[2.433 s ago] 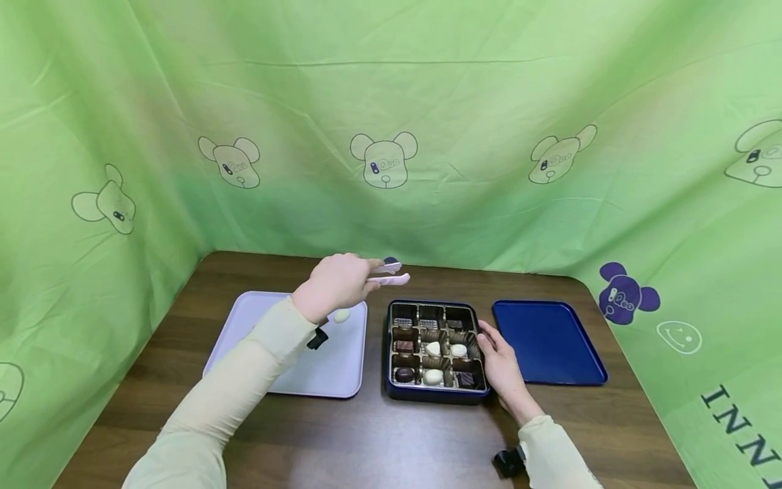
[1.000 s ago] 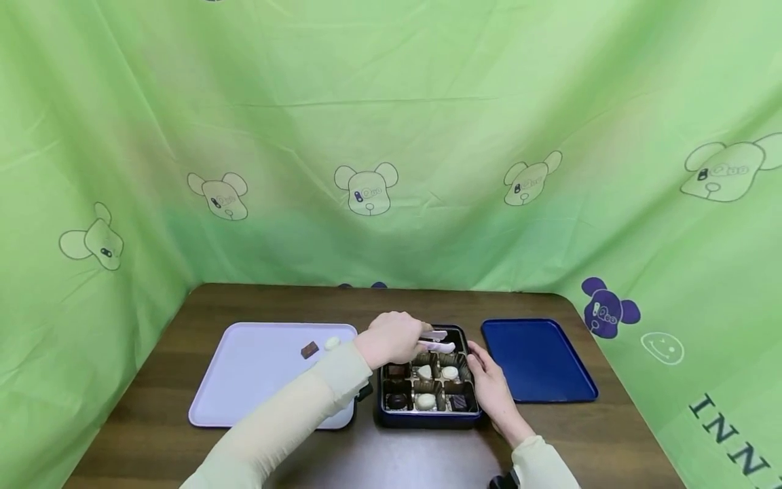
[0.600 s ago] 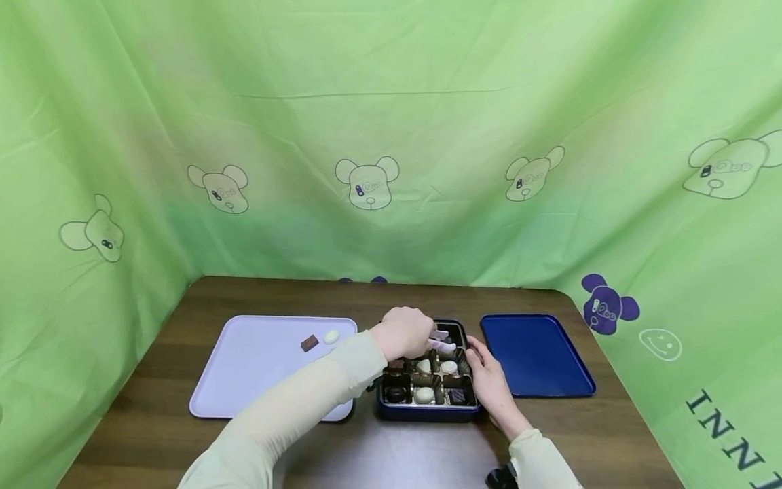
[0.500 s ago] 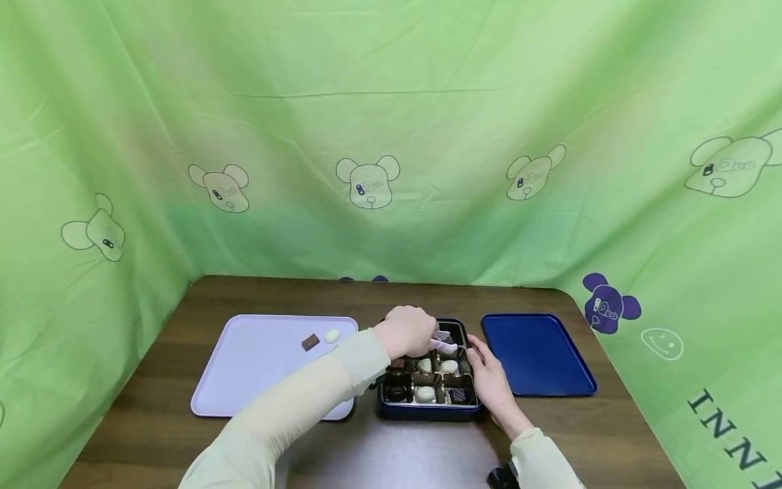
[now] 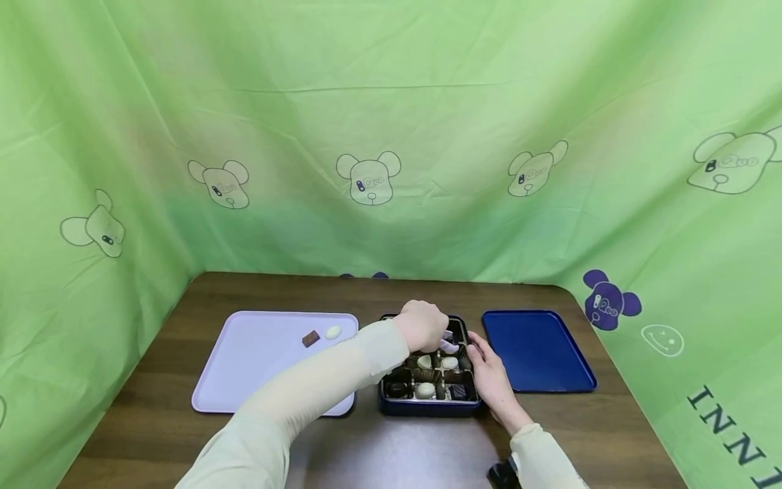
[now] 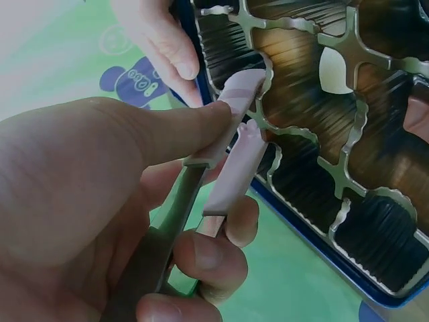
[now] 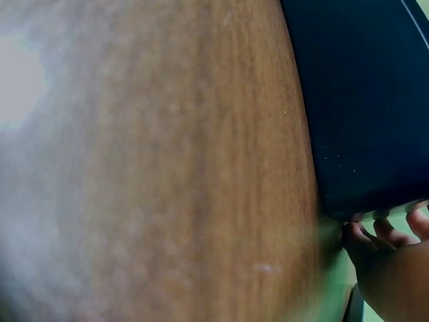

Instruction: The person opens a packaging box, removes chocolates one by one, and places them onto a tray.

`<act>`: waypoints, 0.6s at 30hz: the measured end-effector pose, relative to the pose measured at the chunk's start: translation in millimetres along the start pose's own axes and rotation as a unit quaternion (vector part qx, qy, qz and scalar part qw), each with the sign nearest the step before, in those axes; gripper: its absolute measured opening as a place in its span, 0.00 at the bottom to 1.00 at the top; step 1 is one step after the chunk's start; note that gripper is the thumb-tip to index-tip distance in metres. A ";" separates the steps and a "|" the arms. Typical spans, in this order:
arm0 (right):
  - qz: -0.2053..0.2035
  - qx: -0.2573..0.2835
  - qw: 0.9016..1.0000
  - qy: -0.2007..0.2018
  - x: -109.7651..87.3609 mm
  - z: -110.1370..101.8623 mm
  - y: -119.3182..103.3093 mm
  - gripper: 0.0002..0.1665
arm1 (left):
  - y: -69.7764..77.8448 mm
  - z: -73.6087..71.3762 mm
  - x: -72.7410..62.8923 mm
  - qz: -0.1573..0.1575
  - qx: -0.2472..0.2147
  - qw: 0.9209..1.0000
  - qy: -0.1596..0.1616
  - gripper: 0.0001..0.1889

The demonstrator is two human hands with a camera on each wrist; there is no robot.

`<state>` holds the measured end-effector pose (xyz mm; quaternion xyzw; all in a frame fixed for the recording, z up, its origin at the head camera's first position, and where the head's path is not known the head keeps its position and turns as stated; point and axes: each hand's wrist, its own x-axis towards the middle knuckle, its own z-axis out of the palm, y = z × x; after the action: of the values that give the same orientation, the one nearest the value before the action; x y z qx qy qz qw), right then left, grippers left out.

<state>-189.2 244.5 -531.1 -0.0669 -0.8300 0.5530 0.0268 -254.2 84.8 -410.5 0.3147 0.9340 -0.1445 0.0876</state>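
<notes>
My left hand point(image 5: 423, 326) is over the back of a dark blue chocolate tin point(image 5: 427, 407). It grips small tongs point(image 6: 231, 168) with metal arms and pale lilac tips. The tips are slightly apart at the back right compartments, and I see no chocolate between them. My right hand point(image 5: 493, 380) rests its fingers against the tin's right side. In the divided insert are a white oval chocolate point(image 5: 424, 390), a round dark one point(image 5: 397, 390), a striped dark square point(image 5: 457, 392), and white pieces in the middle row. The left hand and sleeve hide the left-back compartments.
A lilac tray point(image 5: 244, 353) lies left of the tin, bearing a brown square chocolate point(image 5: 310, 338) and a white oval chocolate point(image 5: 332, 332). The blue lid point(image 5: 537, 353) lies to the right on the wooden table point(image 5: 391, 451). A green printed curtain point(image 5: 293, 224) surrounds the table.
My left hand has carried the tongs right and down, from behind the tin's left side into its back right area. The right hand stays at the tin's side. The head view has shifted slightly.
</notes>
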 end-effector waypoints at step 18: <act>0.000 -0.008 1.000 -0.006 -3.0 -0.9 -4.3 0.27 | 13.9 2.4 10.8 -0.002 0.013 1.000 -0.018 0.15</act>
<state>-186.5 243.3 -526.7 -0.0641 -0.8348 0.5465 0.0216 -254.0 100.7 -418.6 0.3114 0.9309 -0.1629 0.0999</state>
